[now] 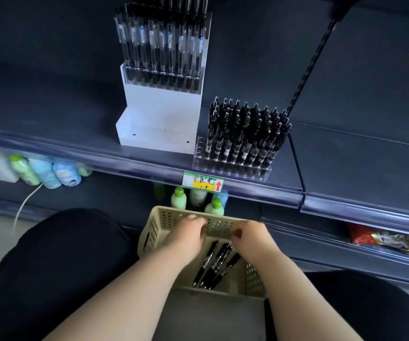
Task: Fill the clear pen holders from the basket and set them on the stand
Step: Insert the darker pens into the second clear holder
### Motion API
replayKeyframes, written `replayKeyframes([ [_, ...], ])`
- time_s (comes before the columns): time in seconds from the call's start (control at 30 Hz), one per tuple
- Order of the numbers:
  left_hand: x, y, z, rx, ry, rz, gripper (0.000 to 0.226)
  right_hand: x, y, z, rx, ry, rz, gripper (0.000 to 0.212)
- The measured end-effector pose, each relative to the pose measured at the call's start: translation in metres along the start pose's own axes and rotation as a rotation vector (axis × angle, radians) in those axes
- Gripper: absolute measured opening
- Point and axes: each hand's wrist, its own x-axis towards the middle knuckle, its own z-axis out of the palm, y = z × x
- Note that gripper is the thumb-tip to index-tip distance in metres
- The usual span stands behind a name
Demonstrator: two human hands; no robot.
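Left hand [188, 232] and right hand [250, 238] sit inside the basket [149, 232], fingers curled above black pens [213, 264]; grip unclear. Beyond the basket stand a filled clear holder [233, 163] and white stand [159, 119]

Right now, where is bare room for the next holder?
The white stand's lower steps are bare, below its filled top holder. The shelf right of the second holder is bare. The basket is crowded: pens, left hand, right hand.
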Motion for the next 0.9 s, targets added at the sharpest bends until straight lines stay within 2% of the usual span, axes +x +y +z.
replayKeyframes([
  [0.17,0.000,-0.007,0.041,-0.037,-0.104,-0.170,0.040,0.006,0.014,0.046,-0.015,-0.082,0.194,0.028],
  [0.43,0.026,-0.016,0.079,-0.202,-0.194,-0.344,0.037,0.033,0.020,0.083,0.123,-0.138,0.304,0.030],
  [0.63,0.042,-0.023,0.109,-0.317,-0.191,-0.404,0.032,0.053,0.023,0.111,0.288,-0.088,0.368,0.030],
  [0.73,0.050,-0.024,0.115,-0.325,-0.171,-0.422,0.032,0.063,0.025,0.120,0.330,-0.041,0.483,0.033],
  [0.8,0.054,-0.024,0.118,-0.355,-0.183,-0.424,0.031,0.067,0.024,0.120,0.289,-0.013,0.571,0.036],
  [0.9,0.059,-0.024,0.120,-0.358,-0.205,-0.423,0.028,0.072,0.026,0.122,0.244,-0.044,0.604,0.033],
])
